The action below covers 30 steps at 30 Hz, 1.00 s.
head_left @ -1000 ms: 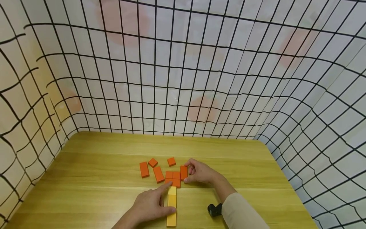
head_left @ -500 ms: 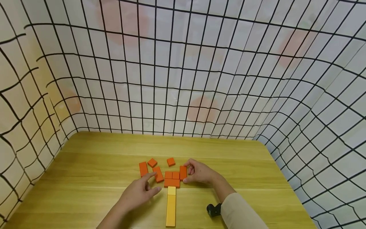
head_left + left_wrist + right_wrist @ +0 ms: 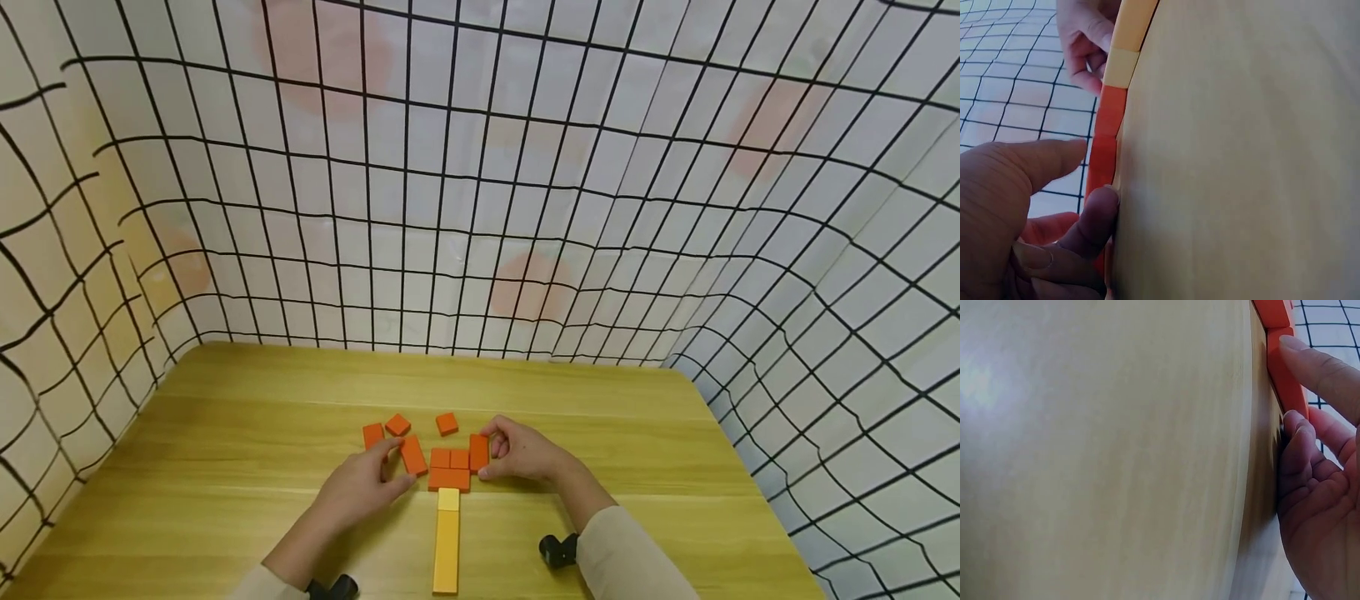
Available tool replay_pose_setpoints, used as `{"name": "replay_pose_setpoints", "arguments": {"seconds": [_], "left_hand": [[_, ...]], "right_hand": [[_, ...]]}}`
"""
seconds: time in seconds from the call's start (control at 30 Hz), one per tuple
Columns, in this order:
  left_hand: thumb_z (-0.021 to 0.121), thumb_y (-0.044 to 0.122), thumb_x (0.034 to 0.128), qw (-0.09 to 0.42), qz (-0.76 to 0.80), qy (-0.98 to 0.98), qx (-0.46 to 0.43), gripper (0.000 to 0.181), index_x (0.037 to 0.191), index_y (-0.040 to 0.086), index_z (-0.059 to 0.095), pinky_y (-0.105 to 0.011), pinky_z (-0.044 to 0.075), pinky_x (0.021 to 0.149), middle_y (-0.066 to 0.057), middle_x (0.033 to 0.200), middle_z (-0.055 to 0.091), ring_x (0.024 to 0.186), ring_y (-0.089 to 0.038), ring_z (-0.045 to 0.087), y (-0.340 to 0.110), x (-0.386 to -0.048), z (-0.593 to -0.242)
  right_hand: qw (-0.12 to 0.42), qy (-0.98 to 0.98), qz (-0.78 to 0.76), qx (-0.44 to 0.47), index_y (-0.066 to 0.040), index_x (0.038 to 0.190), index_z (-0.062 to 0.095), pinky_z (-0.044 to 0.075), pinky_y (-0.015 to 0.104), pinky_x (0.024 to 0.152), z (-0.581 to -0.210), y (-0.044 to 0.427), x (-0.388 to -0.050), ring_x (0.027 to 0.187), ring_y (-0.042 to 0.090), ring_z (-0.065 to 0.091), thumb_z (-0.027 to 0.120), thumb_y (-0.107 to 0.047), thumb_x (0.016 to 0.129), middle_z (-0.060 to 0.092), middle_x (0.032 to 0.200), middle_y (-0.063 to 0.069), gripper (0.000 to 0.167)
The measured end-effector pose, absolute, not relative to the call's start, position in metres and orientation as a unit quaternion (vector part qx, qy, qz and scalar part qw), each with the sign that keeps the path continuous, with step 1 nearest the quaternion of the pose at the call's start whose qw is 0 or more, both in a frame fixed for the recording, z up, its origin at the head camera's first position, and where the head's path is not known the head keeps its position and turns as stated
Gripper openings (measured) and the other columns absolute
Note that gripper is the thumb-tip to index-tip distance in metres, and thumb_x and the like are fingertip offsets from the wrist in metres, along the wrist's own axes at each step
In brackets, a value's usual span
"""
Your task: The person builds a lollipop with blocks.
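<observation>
In the head view, my left hand (image 3: 362, 485) spans a loose, slanted orange rectangular block (image 3: 413, 456), index finger at its far end and thumb by its near end. My right hand (image 3: 523, 452) pinches another orange rectangular block (image 3: 479, 452) lengthwise between thumb and index finger. That block stands against two small orange square blocks (image 3: 440, 458), which sit above a crosswise orange block (image 3: 449, 479). Below runs a column of a pale yellow cube (image 3: 448, 499) and long yellow blocks (image 3: 446, 550). In the right wrist view, the thumb touches the orange block (image 3: 1284, 372).
An orange rectangular block (image 3: 372, 435) lies partly behind the left hand. Two orange squares lie farther back, one left (image 3: 398, 425) and one central (image 3: 447, 424). Black wrist devices show at both sleeves. A black grid netting (image 3: 465, 225) encloses the wooden table (image 3: 600, 417).
My left hand has left the yellow column and moved left and away from me to the slanted orange block. My right hand has stayed at its block.
</observation>
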State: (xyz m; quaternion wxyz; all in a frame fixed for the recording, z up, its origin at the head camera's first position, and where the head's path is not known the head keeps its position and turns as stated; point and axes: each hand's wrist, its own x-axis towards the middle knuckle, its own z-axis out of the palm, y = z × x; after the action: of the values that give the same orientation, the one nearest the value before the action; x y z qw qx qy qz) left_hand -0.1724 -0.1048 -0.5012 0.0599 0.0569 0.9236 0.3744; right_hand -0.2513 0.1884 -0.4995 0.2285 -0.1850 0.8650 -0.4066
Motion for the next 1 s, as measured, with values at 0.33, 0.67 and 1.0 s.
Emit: {"name": "replay_pose_setpoints", "arguments": {"seconds": [0.33,0.67,1.0], "left_hand": [[0.072,0.034,0.0957,0.044,0.366,0.927,0.064,0.055,0.145,0.016,0.056,-0.030,0.036,0.055,0.004,0.069,0.056,0.059,-0.012,0.047,-0.103,-0.186,-0.504],[0.068,0.034,0.0984,0.053,0.346,0.935,0.062,0.052,0.146,0.018,0.056,-0.032,0.034,0.056,0.001,0.065,0.053,0.057,-0.014,0.042,-0.100,-0.195,-0.507],[0.066,0.036,0.0997,0.058,0.339,0.936,0.074,0.051,0.147,0.019,0.056,-0.037,0.049,0.070,0.008,0.059,0.062,0.059,-0.009,0.056,-0.096,-0.198,-0.508]], "right_hand": [[0.232,0.861,-0.413,-0.185,-0.011,0.126,0.055,0.044,0.028,0.074,-0.501,0.187,-0.250,0.084,0.018,0.047,0.087,-0.017,0.082,0.053,0.095,0.005,0.055],[0.230,0.864,-0.412,-0.176,-0.011,0.130,0.054,0.044,0.030,0.077,-0.501,0.188,-0.252,0.086,0.018,0.048,0.086,-0.017,0.084,0.054,0.096,0.007,0.056],[0.230,0.849,-0.436,-0.189,-0.008,0.131,0.053,0.046,0.027,0.073,-0.502,0.189,-0.251,0.082,0.017,0.048,0.084,-0.013,0.085,0.055,0.095,0.007,0.056]]}}
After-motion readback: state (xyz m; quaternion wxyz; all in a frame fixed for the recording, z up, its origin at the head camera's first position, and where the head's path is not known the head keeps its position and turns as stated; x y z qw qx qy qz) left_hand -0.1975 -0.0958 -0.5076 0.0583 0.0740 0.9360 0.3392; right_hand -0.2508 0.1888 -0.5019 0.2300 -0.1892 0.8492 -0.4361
